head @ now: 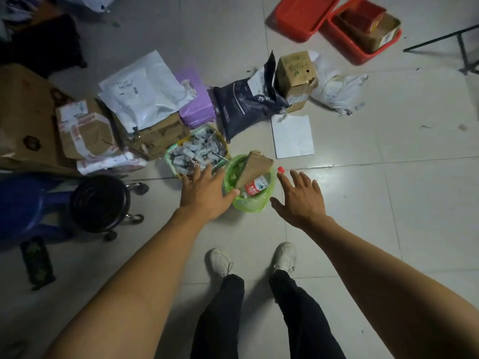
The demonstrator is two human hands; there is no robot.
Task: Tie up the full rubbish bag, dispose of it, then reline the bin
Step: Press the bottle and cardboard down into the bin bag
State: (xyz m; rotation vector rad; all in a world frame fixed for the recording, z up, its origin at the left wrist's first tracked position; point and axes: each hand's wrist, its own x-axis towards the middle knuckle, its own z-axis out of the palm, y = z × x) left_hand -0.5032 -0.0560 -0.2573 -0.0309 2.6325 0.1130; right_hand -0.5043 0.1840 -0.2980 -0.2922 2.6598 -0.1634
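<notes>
A small bin lined with a green rubbish bag (pixel 248 204) stands on the tiled floor just ahead of my feet. It is filled with a brown piece of cardboard (pixel 255 165) and a plastic bottle (pixel 255 187) with a red label and red cap. My left hand (pixel 204 193) hovers over the bin's left rim, fingers spread, thumb near the bag's edge. To the right of the bin, my right hand (pixel 300 196) is stretched out with its fingers apart and holds nothing.
A box of small white items (pixel 197 151) sits just left of the bin. Behind it lie parcels, cardboard boxes (pixel 295 76) and a dark mailer bag (pixel 246 104). A black wheeled stool (pixel 99 200) stands at left, red tubs (pixel 360 29) at far right.
</notes>
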